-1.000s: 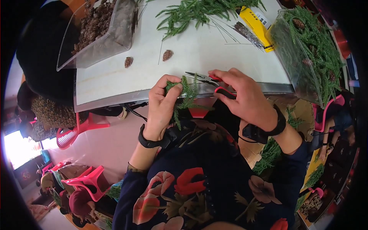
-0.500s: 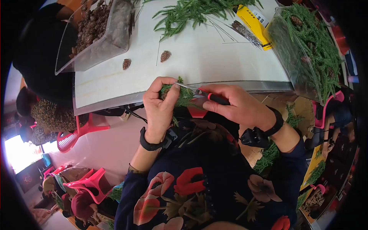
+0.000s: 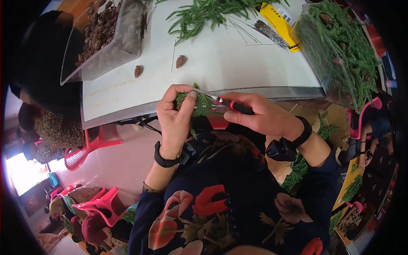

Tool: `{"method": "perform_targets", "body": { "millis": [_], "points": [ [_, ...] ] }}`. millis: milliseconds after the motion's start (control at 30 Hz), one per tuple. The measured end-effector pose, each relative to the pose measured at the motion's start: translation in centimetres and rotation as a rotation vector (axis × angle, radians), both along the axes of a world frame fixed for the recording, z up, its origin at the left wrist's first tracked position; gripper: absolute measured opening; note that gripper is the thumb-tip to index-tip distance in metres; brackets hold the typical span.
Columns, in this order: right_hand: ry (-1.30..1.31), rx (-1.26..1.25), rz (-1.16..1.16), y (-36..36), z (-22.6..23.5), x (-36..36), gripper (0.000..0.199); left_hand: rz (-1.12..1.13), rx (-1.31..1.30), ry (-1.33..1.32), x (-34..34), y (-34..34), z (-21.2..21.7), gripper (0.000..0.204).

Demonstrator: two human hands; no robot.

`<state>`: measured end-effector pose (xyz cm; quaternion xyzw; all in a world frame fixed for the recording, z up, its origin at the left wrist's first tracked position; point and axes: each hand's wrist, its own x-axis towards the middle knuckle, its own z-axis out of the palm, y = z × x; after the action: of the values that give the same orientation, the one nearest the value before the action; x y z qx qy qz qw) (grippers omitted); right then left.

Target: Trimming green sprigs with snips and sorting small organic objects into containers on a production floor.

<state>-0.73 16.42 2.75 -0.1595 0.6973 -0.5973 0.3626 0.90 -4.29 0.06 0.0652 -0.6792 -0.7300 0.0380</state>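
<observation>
My left hand point(image 3: 173, 117) is closed on a small green artificial pine sprig point(image 3: 202, 107); part of a brown pine cone shows among its needles behind my fingers. In my right hand point(image 3: 270, 114) are pliers with red and black handles point(image 3: 241, 108). Their narrow metal jaws reach left across the sprig, and the tip lies against my left thumb and forefinger. What sits between the jaws is too small to make out. Beyond my hands, two loose pine cones, one nearer the middle point(image 3: 181, 61) and one farther left point(image 3: 139, 71), lie on the white tabletop point(image 3: 238, 70).
A clear bin point(image 3: 127, 46) of pine cones stands far left. Green sprigs point(image 3: 199, 17), thin wires point(image 3: 242, 32) and a yellow package point(image 3: 278, 25) lie at the back. At right, another clear bin point(image 3: 316, 63) holds greenery with cones. Pink chairs point(image 3: 95, 148) and other people are around.
Both hands keep their grips and stay almost in place. The sprig and the plier tip have shifted slightly to the left and away from me; the view has moved a little too.
</observation>
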Motion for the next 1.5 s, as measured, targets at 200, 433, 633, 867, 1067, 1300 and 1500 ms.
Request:
{"method": "perform_targets", "body": {
  "millis": [200,433,633,867,1067,1300,1500],
  "points": [
    [0.182,0.049,-0.014,0.1,-0.2,-0.3,0.042,-0.024,-0.063,0.013,0.4,-0.1,-0.1,0.003],
    [0.166,-0.004,0.027,0.6,-0.2,-0.6,0.041,-0.07,-0.057,-0.042,0.5,0.0,0.1,0.002],
    [0.272,0.03,0.05,0.8,0.1,-0.8,0.038,-0.091,-0.018,-0.053,0.4,0.1,0.3,0.003],
    [0.104,0.128,0.194,1.1,1.1,-1.5,0.04,-0.131,-0.041,-0.116,0.4,0.0,0.2,0.003],
    [0.061,0.208,0.236,1.5,0.9,-1.7,0.04,-0.148,-0.028,-0.12,0.2,0.2,0.3,0.004],
    [-0.263,0.209,0.235,2.4,1.8,-1.9,0.048,-0.182,-0.073,-0.119,-0.1,0.1,0.4,0.004],
    [0.155,0.095,0.158,1.5,-0.3,-1.2,0.044,-0.184,-0.029,-0.163,-0.4,0.5,0.6,0.004]
  ]
}}
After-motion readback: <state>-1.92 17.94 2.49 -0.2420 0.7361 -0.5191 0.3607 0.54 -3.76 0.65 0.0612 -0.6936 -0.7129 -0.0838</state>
